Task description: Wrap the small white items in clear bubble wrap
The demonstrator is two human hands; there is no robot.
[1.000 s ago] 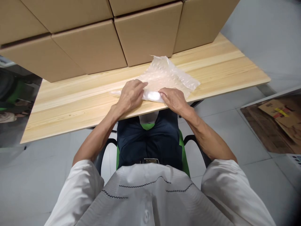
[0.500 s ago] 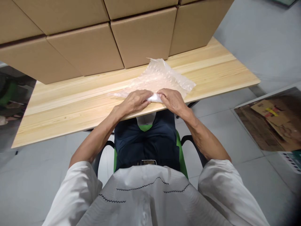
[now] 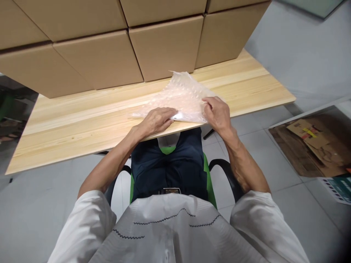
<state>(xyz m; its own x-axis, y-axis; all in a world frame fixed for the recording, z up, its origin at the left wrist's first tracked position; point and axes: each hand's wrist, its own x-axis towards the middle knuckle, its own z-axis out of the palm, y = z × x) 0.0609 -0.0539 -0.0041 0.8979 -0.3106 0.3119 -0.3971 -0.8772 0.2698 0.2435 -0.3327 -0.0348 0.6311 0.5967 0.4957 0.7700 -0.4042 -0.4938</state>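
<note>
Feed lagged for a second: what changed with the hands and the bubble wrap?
The right hand moved from the near edge out to the right side of the bubble wrap and grips it, folding it inward. The left hand stays pressed on the near edge. The cardboard boxes are unchanged.

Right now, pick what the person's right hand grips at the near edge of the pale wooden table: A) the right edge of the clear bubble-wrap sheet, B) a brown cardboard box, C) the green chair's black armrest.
A: the right hand pinches the right edge of the clear bubble-wrap sheet, while the left hand presses its near edge onto the table.
</note>
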